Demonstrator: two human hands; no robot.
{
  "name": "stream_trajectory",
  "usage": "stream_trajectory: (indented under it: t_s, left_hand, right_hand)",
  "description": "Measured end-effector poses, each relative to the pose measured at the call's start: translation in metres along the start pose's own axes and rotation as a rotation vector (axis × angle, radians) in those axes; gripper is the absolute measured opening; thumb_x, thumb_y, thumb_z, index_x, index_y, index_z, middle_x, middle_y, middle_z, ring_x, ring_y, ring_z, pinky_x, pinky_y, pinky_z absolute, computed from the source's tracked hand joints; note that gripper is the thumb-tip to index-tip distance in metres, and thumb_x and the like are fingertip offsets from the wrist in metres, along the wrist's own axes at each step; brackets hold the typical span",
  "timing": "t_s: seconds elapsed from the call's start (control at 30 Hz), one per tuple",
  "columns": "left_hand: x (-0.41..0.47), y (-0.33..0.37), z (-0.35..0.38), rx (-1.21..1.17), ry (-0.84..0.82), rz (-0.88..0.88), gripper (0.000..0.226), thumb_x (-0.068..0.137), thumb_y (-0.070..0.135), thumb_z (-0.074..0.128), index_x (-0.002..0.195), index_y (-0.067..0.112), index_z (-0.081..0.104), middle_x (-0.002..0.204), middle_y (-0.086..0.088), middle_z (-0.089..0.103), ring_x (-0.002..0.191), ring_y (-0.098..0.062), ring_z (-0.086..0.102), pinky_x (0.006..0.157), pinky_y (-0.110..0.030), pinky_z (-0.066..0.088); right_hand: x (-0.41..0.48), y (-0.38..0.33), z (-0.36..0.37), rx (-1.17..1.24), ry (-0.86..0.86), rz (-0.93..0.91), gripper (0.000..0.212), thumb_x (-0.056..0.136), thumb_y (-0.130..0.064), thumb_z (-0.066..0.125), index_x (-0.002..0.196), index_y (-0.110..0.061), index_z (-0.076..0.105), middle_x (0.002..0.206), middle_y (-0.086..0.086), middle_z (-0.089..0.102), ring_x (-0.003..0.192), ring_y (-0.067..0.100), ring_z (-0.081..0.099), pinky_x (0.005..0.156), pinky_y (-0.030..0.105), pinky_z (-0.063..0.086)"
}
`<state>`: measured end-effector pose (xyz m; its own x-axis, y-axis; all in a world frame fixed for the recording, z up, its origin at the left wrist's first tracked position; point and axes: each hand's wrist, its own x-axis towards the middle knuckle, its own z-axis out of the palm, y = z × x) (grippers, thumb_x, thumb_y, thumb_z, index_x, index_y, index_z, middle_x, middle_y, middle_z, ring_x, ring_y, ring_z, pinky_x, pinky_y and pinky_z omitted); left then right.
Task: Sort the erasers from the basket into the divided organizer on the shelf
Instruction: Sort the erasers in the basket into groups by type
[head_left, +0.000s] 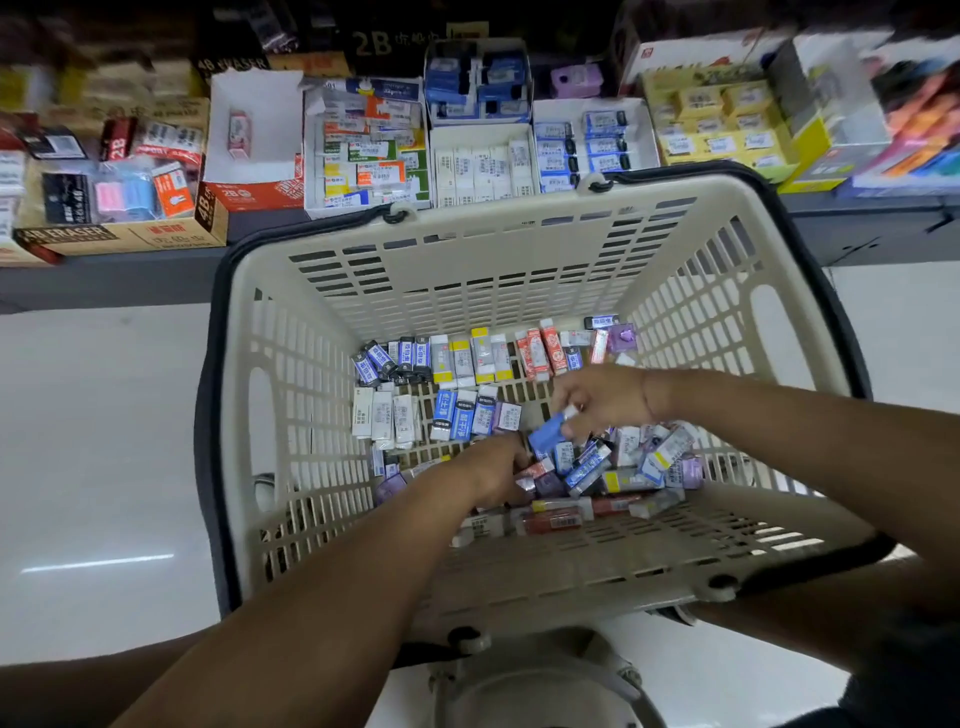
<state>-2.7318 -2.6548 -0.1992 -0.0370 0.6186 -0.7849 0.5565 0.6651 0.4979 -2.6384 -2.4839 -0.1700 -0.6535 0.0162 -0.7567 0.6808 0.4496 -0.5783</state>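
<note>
Blue eraser (546, 435) sits pinched at right hand (605, 397) fingertips (566, 401).

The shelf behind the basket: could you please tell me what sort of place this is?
Most likely a stationery shop aisle. The shelf holds open cartons of labelled erasers, one printed "4B ERASER", and a plastic shopping basket in front of it holds many more wrapped erasers.

White glossy floor (93, 441), light streak (98, 563) reflected at left; grey shelf ledge (104, 280) ahead.
</note>
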Motion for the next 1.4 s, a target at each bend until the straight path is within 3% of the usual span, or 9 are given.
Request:
stream_trajectory:
  t_s: [0.13,0.27,0.37,0.5,0.83,0.93,1.07,1.2,1.4]
  left_hand:
    - [-0.004,-0.002,0.001,0.034,0.048,0.030,0.029,0.094,0.019,0.059,0.119,0.009,0.049,0.120,-0.014,0.053,0.108,-0.030,0.053,0.084,-0.033,0.042]
    - [-0.011,-0.010,-0.004,-0.107,0.139,0.047,0.015,0.089,0.019,0.066,0.094,0.009,0.056,0.091,-0.008,0.056,0.085,-0.023,0.052,0.067,-0.027,0.036]
    - [-0.019,-0.025,-0.019,-0.441,0.389,-0.013,0.016,0.083,0.018,0.073,0.092,0.005,0.069,0.082,-0.003,0.064,0.076,-0.017,0.057,0.071,-0.026,0.044]
    - [-0.021,-0.039,-0.029,-0.739,0.567,-0.175,0.032,0.091,0.008,0.063,0.122,-0.001,0.059,0.110,-0.010,0.062,0.094,-0.030,0.065,0.080,-0.033,0.052]
    - [-0.014,-0.046,-0.033,-0.825,0.685,-0.249,0.026,0.087,0.005,0.066,0.113,0.002,0.062,0.116,-0.014,0.064,0.101,-0.029,0.064,0.093,-0.044,0.052]
    - [-0.017,-0.045,-0.036,-0.938,0.700,-0.230,0.026,0.088,0.001,0.064,0.113,-0.001,0.061,0.107,-0.013,0.064,0.087,-0.022,0.064,0.086,-0.035,0.055]
    - [-0.024,-0.040,-0.043,-1.040,0.718,-0.148,0.017,0.089,0.001,0.063,0.106,-0.002,0.064,0.103,-0.015,0.068,0.079,-0.016,0.065,0.081,-0.031,0.056]
    - [-0.032,-0.046,-0.059,-0.754,0.911,-0.187,0.023,0.092,0.009,0.060,0.113,0.002,0.064,0.110,-0.010,0.066,0.093,-0.016,0.059,0.086,-0.023,0.044]
    - [-0.023,-0.061,-0.073,-0.554,0.812,-0.246,0.030,0.099,0.017,0.045,0.115,-0.004,0.059,0.129,-0.022,0.051,0.115,-0.036,0.052,0.096,-0.034,0.040]
  right_hand:
    - [0.017,-0.010,-0.018,0.378,0.271,0.011,0.016,0.087,-0.008,0.066,0.101,-0.005,0.061,0.082,0.014,0.064,0.059,0.012,0.056,0.048,0.015,0.045]
    - [0.040,-0.024,-0.007,0.445,0.421,0.047,0.025,0.086,-0.006,0.067,0.109,0.000,0.061,0.069,0.005,0.058,0.043,-0.001,0.052,0.041,0.011,0.039]
    - [0.060,-0.034,0.014,0.380,0.388,0.059,0.026,0.085,-0.006,0.068,0.107,0.007,0.061,0.070,0.010,0.060,0.055,0.012,0.055,0.051,0.016,0.047]
    - [0.075,-0.046,0.029,0.197,0.413,0.066,0.031,0.083,-0.008,0.071,0.111,0.001,0.062,0.083,0.001,0.054,0.084,0.017,0.054,0.081,0.027,0.049]
    - [0.074,-0.043,0.039,-0.226,0.488,0.048,0.019,0.088,-0.023,0.066,0.105,-0.015,0.063,0.103,0.004,0.065,0.094,0.021,0.060,0.082,0.031,0.050]
    - [0.073,-0.055,0.041,0.108,0.535,-0.043,0.018,0.089,-0.023,0.065,0.102,-0.011,0.065,0.090,-0.001,0.060,0.082,0.013,0.057,0.079,0.030,0.050]
    - [0.078,-0.081,0.043,0.612,0.288,-0.034,0.015,0.088,-0.016,0.066,0.100,-0.007,0.063,0.075,0.005,0.063,0.060,0.009,0.056,0.051,0.015,0.046]
    - [0.100,-0.102,0.037,0.744,0.447,0.025,0.019,0.086,-0.011,0.068,0.103,-0.002,0.064,0.063,0.006,0.058,0.052,0.012,0.052,0.043,0.015,0.044]
    - [0.136,-0.128,0.039,0.565,0.597,0.033,0.005,0.082,-0.007,0.071,0.086,-0.006,0.070,0.082,0.009,0.064,0.079,0.021,0.059,0.090,0.041,0.052]
